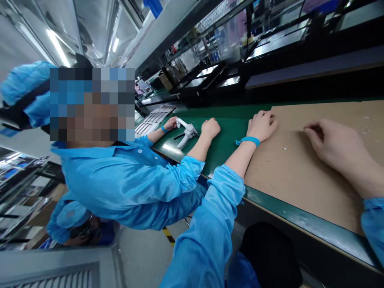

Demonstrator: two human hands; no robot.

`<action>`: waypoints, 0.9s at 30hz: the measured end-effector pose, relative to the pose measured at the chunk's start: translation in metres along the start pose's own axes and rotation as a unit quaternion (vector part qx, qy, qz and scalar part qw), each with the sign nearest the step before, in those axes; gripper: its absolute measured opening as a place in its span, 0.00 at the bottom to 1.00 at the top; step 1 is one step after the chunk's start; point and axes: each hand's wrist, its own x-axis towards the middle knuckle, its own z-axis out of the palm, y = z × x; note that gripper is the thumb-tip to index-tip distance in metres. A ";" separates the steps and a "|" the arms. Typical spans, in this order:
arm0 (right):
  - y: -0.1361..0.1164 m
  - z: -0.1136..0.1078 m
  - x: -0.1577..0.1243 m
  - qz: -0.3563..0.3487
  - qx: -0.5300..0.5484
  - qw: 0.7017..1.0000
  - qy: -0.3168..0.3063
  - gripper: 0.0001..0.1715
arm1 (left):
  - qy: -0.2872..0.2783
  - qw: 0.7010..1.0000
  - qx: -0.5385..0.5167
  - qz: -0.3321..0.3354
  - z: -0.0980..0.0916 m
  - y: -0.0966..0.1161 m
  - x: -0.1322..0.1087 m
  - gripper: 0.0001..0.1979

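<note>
Black trays (210,78) line the far side of the bench (228,138), their flat insides gleaming under the lights. On the green bench top lies a brown cardboard sheet (300,172), flat, matte and scuffed, dotted with white specks, its long axis running along the bench. My left hand (262,125), with a blue wristband (249,140), rests at the sheet's far left corner, fingers curled under. My right hand (328,144) sits further along the sheet, fingers bent down to the surface. Whether either hand pinches anything I cannot tell. Further left, a co-worker's hand (171,123) touches a white angular plastic tool (186,134) near a white slotted tray (151,123).
</note>
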 end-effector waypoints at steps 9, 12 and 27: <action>-0.007 -0.017 -0.001 0.001 0.019 1.000 -0.009 0.14 | -0.040 0.999 -0.003 -0.016 -0.005 0.011 0.006 0.21; -0.010 -0.025 0.007 -0.013 0.023 0.999 -0.019 0.16 | -0.023 0.999 -0.022 -0.015 -0.005 0.012 0.017 0.19; -0.012 -0.035 0.013 -0.006 0.015 0.999 -0.043 0.13 | -0.003 1.000 -0.008 -0.007 -0.007 0.021 0.020 0.12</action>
